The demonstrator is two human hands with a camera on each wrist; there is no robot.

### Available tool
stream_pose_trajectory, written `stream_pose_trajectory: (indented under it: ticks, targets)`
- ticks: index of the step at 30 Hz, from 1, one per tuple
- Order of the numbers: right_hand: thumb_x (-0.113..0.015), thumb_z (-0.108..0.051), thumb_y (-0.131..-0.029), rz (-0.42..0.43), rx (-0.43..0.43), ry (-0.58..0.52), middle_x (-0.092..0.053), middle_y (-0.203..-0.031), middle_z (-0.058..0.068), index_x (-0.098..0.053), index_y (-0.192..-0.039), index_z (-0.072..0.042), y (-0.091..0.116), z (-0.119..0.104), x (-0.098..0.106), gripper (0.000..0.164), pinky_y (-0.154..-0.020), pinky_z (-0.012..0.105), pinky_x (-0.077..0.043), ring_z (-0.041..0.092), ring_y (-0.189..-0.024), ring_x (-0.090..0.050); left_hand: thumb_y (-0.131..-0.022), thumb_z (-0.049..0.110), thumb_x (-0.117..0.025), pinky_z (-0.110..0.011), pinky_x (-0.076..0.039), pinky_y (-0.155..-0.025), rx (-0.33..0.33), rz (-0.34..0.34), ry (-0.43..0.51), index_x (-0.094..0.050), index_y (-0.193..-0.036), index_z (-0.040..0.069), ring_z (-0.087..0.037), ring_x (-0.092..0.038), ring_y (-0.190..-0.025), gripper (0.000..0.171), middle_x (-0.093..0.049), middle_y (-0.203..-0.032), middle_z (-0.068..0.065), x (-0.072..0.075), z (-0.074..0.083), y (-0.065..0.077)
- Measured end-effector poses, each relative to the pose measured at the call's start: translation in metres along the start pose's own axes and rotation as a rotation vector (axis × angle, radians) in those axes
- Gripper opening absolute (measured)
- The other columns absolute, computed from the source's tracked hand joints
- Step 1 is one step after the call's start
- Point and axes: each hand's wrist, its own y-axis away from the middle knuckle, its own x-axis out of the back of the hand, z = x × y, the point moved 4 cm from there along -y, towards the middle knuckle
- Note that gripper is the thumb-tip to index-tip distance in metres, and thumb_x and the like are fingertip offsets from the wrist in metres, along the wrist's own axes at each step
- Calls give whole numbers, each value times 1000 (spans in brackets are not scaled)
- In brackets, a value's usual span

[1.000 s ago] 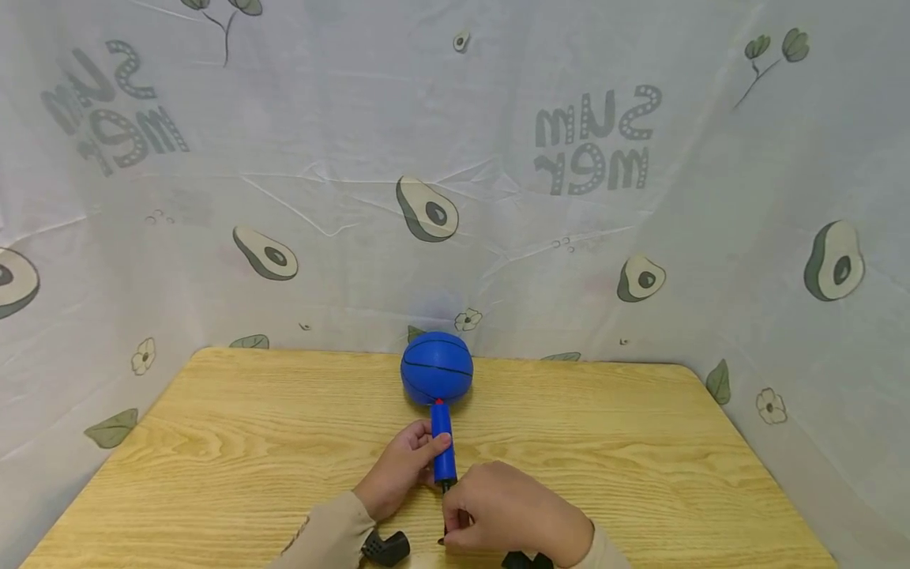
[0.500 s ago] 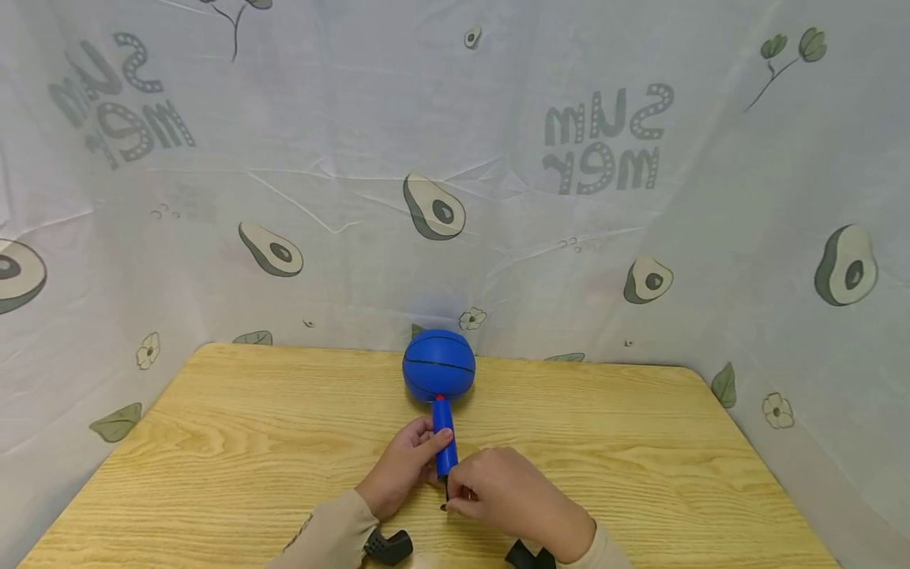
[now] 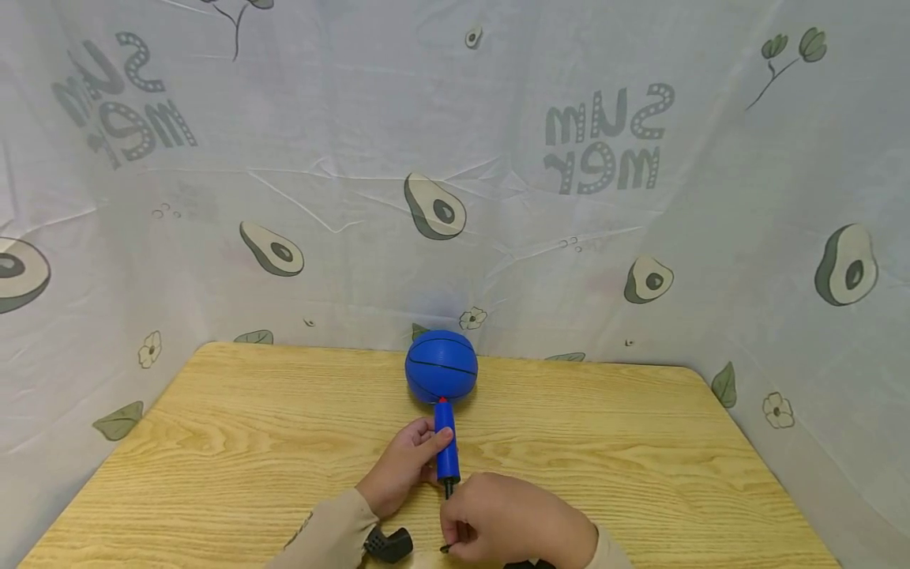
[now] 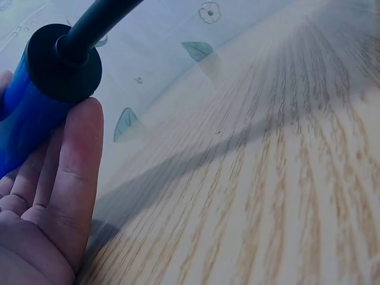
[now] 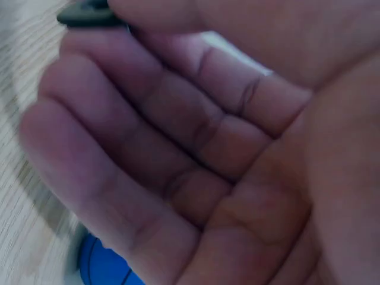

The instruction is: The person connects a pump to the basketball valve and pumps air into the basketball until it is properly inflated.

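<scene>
A blue ball (image 3: pixel 441 365) with black lines sits near the table's back edge. Against its near side, at a small red tip, stands a blue hand pump (image 3: pixel 446 442) pointing back toward me. My left hand (image 3: pixel 404 468) holds the pump's barrel, thumb on top and fingers beneath. The black rod is drawn out of the barrel's end cap (image 4: pixel 66 70) in the left wrist view. With curled fingers my right hand (image 3: pixel 508 518) pinches the pump's handle, mostly hidden; an end of the black handle (image 5: pixel 89 16) shows in the right wrist view.
The wooden table (image 3: pixel 270 427) reaches out on both sides of the hands. Behind it hangs a pale curtain (image 3: pixel 341 261) printed with avocados and leaves. Black wrist devices, one of them the left wrist device (image 3: pixel 389 545), sit at the cuffs.
My right hand first pushed the rod into the barrel, then pulled it back toward me. My left hand keeps its hold on the pump, and the ball stays nearly in place.
</scene>
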Motion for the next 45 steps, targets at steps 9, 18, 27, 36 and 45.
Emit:
stream_pose_trajectory:
  ticks: [9, 18, 27, 36, 45]
  targets:
    - [-76, -25, -94, -50, 19, -38, -59, -73, -28, -76, -85, -23, 5, -8, -4, 9, -60, 6, -43, -16, -64, -50, -105, 33, -64, -27, -57, -65, 7, 16, -2, -50, -130, -5, -15, -67, -84, 48, -67, -101, -6, 1, -1, -1]
    - [-79, -19, -92, 52, -8, -10, -56, -68, -24, -73, -79, -21, 1, -1, 1, 15, -59, 5, -41, -16, -60, -45, -105, 31, -64, -26, -56, -65, 14, 43, 8, -51, -128, -4, -14, -67, -84, 45, -67, -100, -5, 1, 0, -1]
    - [-82, -19, -91, 197, -167, 31, -56, -67, -21, -72, -78, -21, -4, 15, 8, 16, -57, 12, -41, -8, -59, -46, -105, 30, -65, -24, -55, -65, 12, 30, 26, -49, -128, -5, -12, -65, -84, 45, -66, -98, -3, 0, 2, 1]
    - [-82, -19, -91, 219, -149, 23, -58, -69, -20, -73, -79, -19, -3, 16, 10, 15, -57, 12, -42, -8, -60, -47, -105, 30, -64, -24, -54, -65, 8, 6, 5, -50, -125, -2, -11, -65, -82, 41, -66, -95, -1, -1, 2, 2]
    - [-80, -14, -90, 84, -60, -9, -52, -67, -23, -69, -76, -21, -1, 6, 3, 19, -57, 8, -41, -11, -60, -45, -105, 33, -64, -26, -56, -67, 7, 0, -17, -50, -129, -4, -14, -65, -85, 46, -66, -97, -3, 0, -1, 1]
